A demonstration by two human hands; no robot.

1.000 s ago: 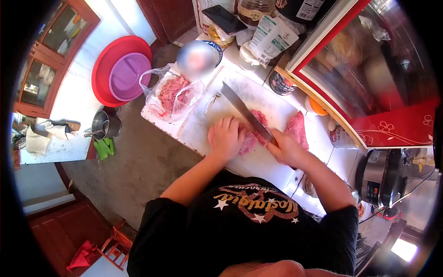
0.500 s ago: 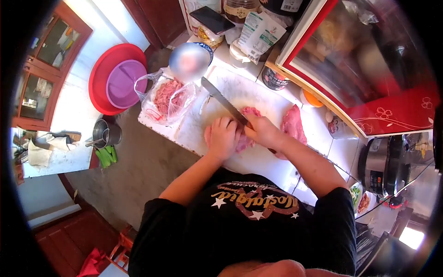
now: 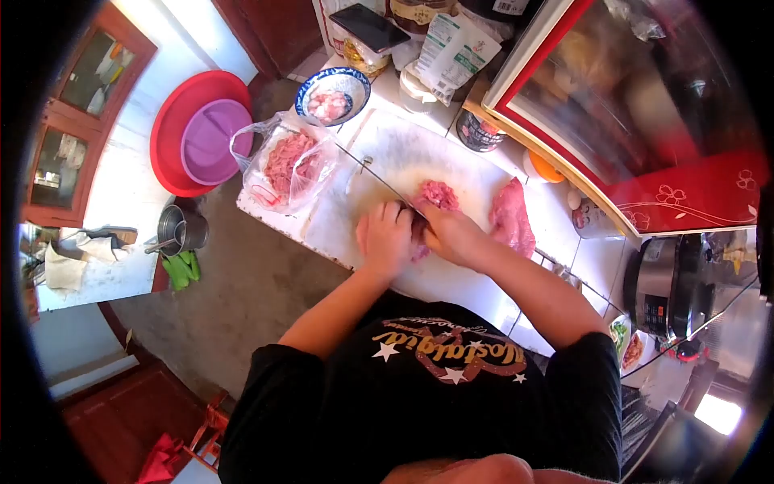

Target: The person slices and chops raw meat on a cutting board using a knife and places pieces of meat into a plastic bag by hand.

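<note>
My right hand (image 3: pixel 455 235) is closed round the handle of a long knife (image 3: pixel 375 179), whose blade points up and left and is seen nearly edge-on. Beside it, my left hand (image 3: pixel 390 239) presses with bent fingers on a piece of raw meat (image 3: pixel 362 234), mostly hidden under the hand. Cut bits of meat (image 3: pixel 438 194) lie just past the blade on the white cutting board (image 3: pixel 395 141). A larger slab of raw meat (image 3: pixel 513 218) rests to the right of my right hand.
A plastic bag of cut meat (image 3: pixel 290 164) sits left of the board. Behind it stands a blue-patterned bowl (image 3: pixel 332 81) with pale pieces. A red-framed cabinet (image 3: pixel 685 189) bounds the right side; a rice cooker (image 3: pixel 657 290) is nearby. Red and purple basins (image 3: pixel 211 145) are at left.
The blade has turned from showing its flat side to nearly edge-on, its tip slightly further left. More cut meat shows past it. My left hand stays on the meat.
</note>
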